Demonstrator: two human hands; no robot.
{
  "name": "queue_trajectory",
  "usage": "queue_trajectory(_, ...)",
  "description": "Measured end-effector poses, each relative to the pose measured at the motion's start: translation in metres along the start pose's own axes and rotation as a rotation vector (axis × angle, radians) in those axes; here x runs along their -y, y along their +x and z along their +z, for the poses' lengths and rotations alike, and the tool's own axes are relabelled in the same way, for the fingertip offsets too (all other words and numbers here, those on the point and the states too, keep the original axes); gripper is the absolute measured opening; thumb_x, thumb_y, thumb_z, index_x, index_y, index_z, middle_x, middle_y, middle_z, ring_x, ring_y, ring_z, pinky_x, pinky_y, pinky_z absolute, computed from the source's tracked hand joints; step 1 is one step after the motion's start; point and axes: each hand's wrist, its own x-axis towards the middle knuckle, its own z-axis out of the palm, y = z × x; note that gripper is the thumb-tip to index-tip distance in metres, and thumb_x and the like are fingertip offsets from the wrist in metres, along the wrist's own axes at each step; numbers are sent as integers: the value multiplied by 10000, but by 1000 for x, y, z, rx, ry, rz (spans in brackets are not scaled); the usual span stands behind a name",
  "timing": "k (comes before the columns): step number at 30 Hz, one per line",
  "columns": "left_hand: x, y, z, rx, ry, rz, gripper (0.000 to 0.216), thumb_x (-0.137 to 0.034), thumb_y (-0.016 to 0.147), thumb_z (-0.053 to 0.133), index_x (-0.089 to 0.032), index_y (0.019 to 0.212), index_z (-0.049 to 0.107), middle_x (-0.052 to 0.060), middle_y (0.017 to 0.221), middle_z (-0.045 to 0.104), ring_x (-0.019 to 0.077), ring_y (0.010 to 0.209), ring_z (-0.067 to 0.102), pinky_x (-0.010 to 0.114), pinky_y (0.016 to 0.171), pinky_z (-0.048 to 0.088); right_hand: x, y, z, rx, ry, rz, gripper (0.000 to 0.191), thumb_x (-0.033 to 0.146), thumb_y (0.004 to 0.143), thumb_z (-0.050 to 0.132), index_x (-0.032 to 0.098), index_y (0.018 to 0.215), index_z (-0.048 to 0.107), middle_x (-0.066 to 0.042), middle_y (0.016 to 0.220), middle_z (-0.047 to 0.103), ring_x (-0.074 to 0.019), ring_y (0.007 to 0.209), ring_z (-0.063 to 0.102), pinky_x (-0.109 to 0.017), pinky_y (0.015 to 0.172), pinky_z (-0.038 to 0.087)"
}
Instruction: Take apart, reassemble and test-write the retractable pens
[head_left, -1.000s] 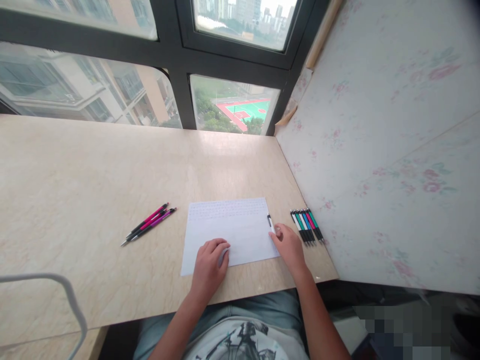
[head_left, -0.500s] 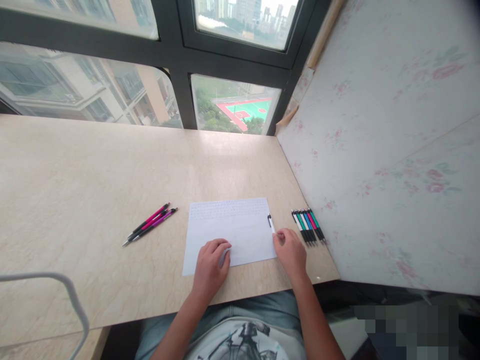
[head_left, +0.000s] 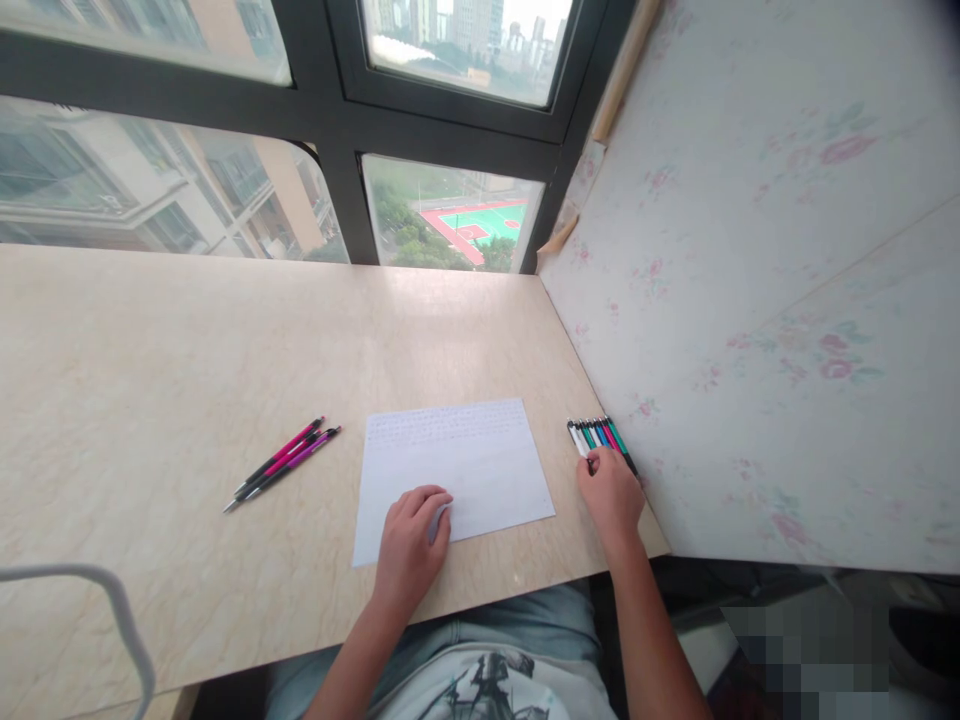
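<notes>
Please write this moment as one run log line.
left hand: on paper | right hand: holding white pen, pen row's left end | three pens: left of paper

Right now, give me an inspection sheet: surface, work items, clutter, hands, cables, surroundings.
Surface: pale marbled desk, shiny near the window.
Work items: paper, writing across its top; row of pens beside the wall.
Clutter: pink and purple pens left of the paper.
Hands: left hand rests on the paper; right hand is at the leftmost white pen, grip unclear.
Cables: grey cable-like curve, lower left.
Surroundings: window ahead, floral wall right.
</notes>
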Motion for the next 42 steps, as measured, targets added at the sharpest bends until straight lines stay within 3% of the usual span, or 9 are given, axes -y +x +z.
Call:
queue_trajectory(8,0,-1,-1,-6,0,-3,154,-185,873,533,-220,970,647,65,1017,674,240,951,618,398,842,476,0,-6,6,50,-87,56,152,327,901,542,213,926,639,-41,928,653,-173,737,580,-272,550,270)
queue_trajectory(24,0,0,-1,-5,-4,-4,159,-191,871,535,-224,977,650,65,1018,676,234,951,623,397,840,488,0,-9,11,-63,68,108,162,298,869,585,209,997,629,-31,869,689,-170,714,581,-260,546,230)
queue_trajectory(27,-2,-1,-2,-3,-27,-23,161,-190,878,528,-225,979,648,72,1018,674,237,954,620,411,846,486,7,-14,13,-91,180,9,154,290,875,552,195,961,637,-24,803,679,-172,704,580,-259,566,276)
queue_trajectory(30,-7,-3,-4,-22,-89,-51,187,-163,878,513,-227,990,648,74,1018,673,228,964,620,412,866,491,27,-27,21,-47,369,-204,214,323,895,501,174,931,650,-38,774,678,-174,690,591,-259,617,350)
queue_trajectory(33,-12,-6,-7,-93,-199,-97,213,-138,875,493,-223,993,648,78,1012,673,217,977,625,396,869,507,52,-47,32,18,510,-405,277,356,915,465,169,869,665,-55,784,694,-164,646,588,-260,635,388)
queue_trajectory(35,-11,-6,-12,-156,-255,-136,212,-139,871,491,-223,986,649,77,994,679,211,953,636,378,833,522,66,-59,37,9,566,-451,304,359,929,452,169,836,670,-51,741,689,-158,610,579,-258,616,395)
queue_trajectory(38,3,-3,-31,-219,-223,-172,213,-148,873,487,-218,997,647,73,991,681,190,879,645,328,746,532,75,-71,42,-39,632,-458,315,355,939,455,160,819,671,-37,662,662,-150,570,570,-252,593,406)
queue_trajectory(42,46,8,-75,-342,129,-237,203,-191,877,503,-192,1025,641,104,1045,672,246,968,624,400,846,512,73,-73,42,-76,715,-453,304,364,931,485,157,807,669,-32,652,655,-138,547,567,-240,575,423)
